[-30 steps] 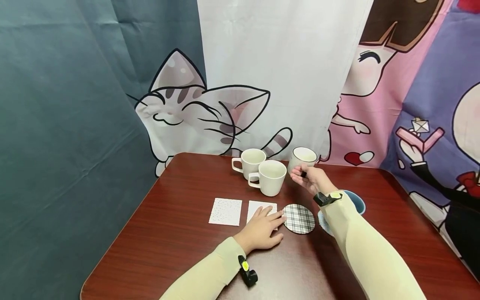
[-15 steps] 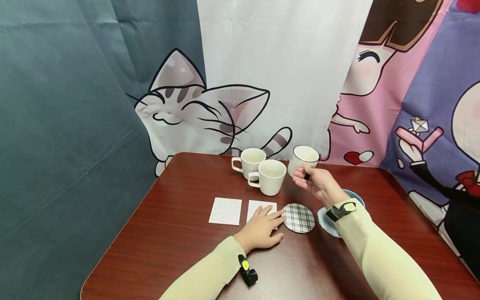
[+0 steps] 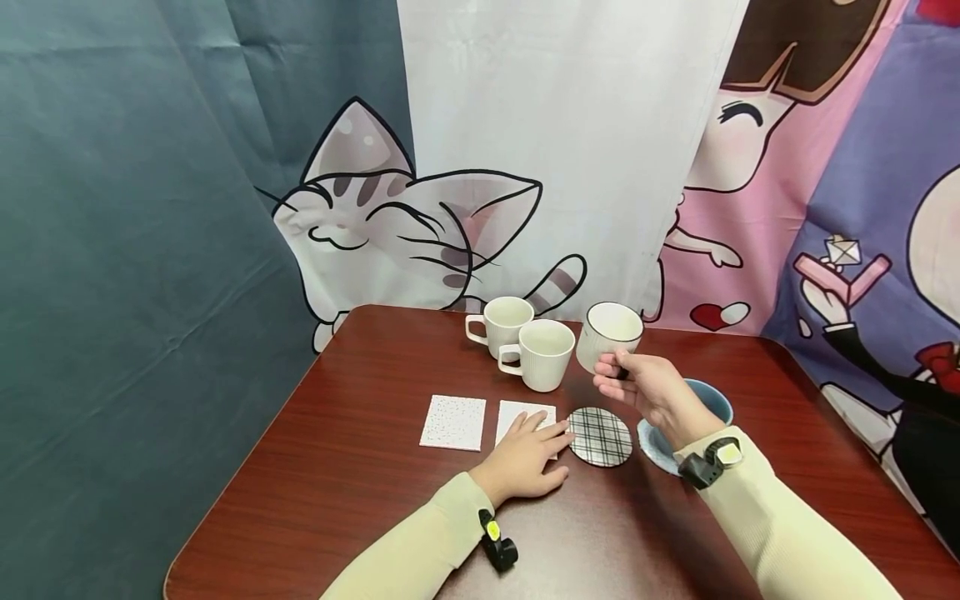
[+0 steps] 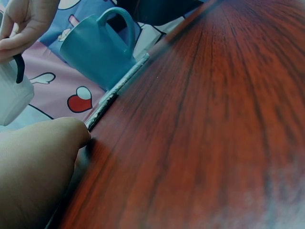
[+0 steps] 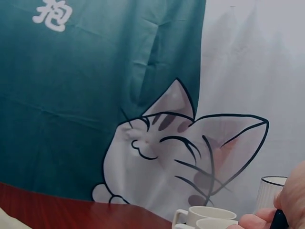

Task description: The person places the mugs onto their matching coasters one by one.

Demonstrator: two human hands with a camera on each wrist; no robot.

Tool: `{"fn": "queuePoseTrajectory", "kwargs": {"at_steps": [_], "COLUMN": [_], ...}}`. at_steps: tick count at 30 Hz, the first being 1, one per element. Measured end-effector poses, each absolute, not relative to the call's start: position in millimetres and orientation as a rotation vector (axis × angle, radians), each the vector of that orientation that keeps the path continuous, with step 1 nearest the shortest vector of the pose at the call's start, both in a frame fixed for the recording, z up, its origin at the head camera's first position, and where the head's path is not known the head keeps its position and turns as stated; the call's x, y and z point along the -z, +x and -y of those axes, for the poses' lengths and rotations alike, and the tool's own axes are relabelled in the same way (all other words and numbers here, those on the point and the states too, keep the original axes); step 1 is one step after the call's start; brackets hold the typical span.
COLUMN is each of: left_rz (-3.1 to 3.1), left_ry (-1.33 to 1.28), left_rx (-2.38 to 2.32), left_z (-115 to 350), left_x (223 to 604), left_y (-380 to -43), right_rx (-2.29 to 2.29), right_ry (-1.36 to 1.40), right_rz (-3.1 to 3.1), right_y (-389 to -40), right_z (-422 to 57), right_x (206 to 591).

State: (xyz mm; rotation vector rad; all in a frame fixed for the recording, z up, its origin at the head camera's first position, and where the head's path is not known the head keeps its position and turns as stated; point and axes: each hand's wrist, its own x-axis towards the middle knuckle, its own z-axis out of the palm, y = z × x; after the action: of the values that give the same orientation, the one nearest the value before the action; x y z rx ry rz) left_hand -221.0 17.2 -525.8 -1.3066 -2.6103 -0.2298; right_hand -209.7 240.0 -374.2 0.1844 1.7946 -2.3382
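Note:
My right hand [image 3: 648,387] pinches the black handle of a white ribbed mug [image 3: 600,337] with a dark rim, at the back of the table. In the left wrist view that mug [image 4: 12,93] hangs upright-ish below the fingers, above table height. My left hand [image 3: 525,458] lies spread over a white square coaster [image 3: 513,412], hiding much of it. Its fingertips reach the edge of a round plaid coaster [image 3: 600,437]. Two plain white mugs, one in front [image 3: 546,358] and one behind [image 3: 506,321], stand left of the held mug.
A speckled square coaster [image 3: 453,422] lies left of my left hand. Behind my right wrist a blue mug [image 4: 100,52] stands on a pale blue coaster [image 3: 656,450]. A cartoon-printed curtain [image 3: 570,150] hangs behind the table's [image 3: 315,467] far edge.
My right hand has brought the dark-rimmed mug slightly nearer and to the right, the forearm swinging right. The left hand has stayed in place on the coaster.

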Motion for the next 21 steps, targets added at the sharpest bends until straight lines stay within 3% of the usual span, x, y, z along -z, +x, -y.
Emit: {"fn": "queuePoseTrajectory", "kwargs": {"at_steps": [21], "left_rz": [2.618], "left_ry": [-1.306], "left_rx": [0.211], "left_z": [-17.8], "left_x": [525.5], "left_y": [-221.0], "right_rx": [2.319], "right_ry": [0.192], "right_rz": [-1.832], "right_y": [-167.1], "right_z": [-237.8], "right_x": [410.5]}}
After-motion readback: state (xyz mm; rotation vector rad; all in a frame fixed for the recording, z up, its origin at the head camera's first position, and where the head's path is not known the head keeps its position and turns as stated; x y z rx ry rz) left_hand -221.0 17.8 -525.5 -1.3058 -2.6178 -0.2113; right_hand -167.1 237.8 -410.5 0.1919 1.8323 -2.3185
